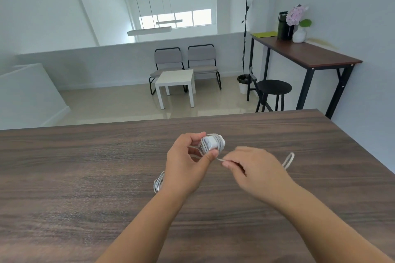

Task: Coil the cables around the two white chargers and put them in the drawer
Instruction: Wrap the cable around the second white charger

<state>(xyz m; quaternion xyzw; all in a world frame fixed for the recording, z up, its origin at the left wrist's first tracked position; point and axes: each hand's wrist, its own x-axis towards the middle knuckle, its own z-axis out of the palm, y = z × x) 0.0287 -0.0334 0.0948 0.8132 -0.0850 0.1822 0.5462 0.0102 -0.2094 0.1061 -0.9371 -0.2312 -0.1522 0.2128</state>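
My left hand (185, 164) holds a white charger (212, 142) between thumb and fingers, above the dark wooden table (85, 177). Several turns of white cable are wrapped around that charger. My right hand (252, 168) pinches the loose stretch of the cable just right of the charger. The cable's free end (288, 160) loops out past my right hand over the table. A second white charger with coiled cable (158, 182) lies on the table, mostly hidden behind my left wrist. No drawer is in view.
The table's far edge runs across the middle of the view. Beyond it stand a small white side table (175, 83), two grey chairs (186, 62), a black stool (273, 89) and a tall dark desk (310, 55) on the right.
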